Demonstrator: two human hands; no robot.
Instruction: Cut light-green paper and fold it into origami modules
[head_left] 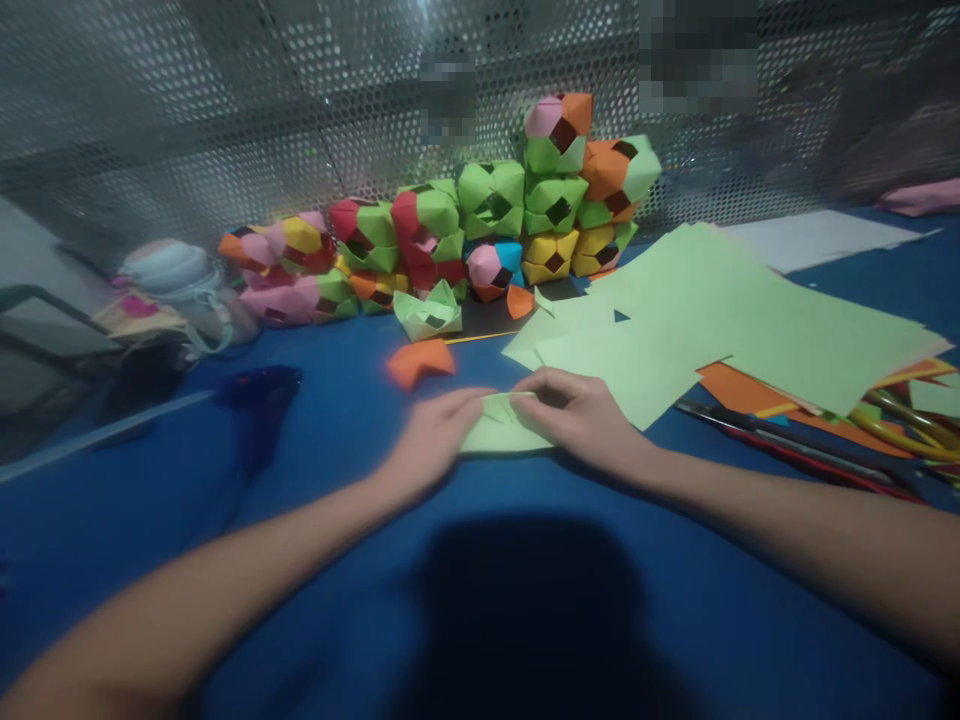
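A small folded piece of light green paper (pixel 506 432) is between my two hands, just above or on the blue table. My left hand (pixel 442 428) grips its left side, the thumb lying near the upper edge. The fingers of my right hand (pixel 581 408) are bent and pinch its upper right part. Creases show in the middle of the paper. Behind my left hand lies a folded orange paper piece (pixel 421 362). Beyond that stands a partly assembled pale green paper shape (pixel 429 312). Some of my fingertips are hidden behind the paper.
Several colourful folded paper balls (pixel 491 200) are stacked along the perforated metal screen (pixel 262 130). Large light green sheets (pixel 675 320) spread to the right, with scissors (pixel 787 440) and orange scraps (pixel 750 390) beside them. At left are a dark blue tool (pixel 259 400) and a pale bottle (pixel 176 275).
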